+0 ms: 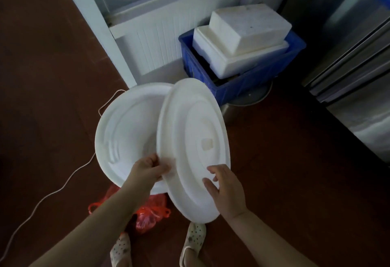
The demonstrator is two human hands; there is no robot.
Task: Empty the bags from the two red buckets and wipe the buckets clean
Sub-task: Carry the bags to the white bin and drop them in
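Note:
Two round white lids are in front of me. The left lid (126, 131) lies nearly flat; its near edge is under my left hand (147, 170), whose fingers pinch the rim of the right lid (194, 144). That right lid is tilted up on edge and overlaps the left one. My right hand (226, 190) presses on its near face, fingers spread over the rim. A red plastic bag (147, 216) lies on the floor below the lids, by my feet. No red bucket shows; whatever is under the lids is hidden.
A blue crate (249, 83) holding stacked white foam boxes (242, 40) stands behind the lids on a metal pot. A white cabinet (152, 40) is at the back, a steel fridge (348, 59) on the right. A white cord (52, 192) trails over the brown floor.

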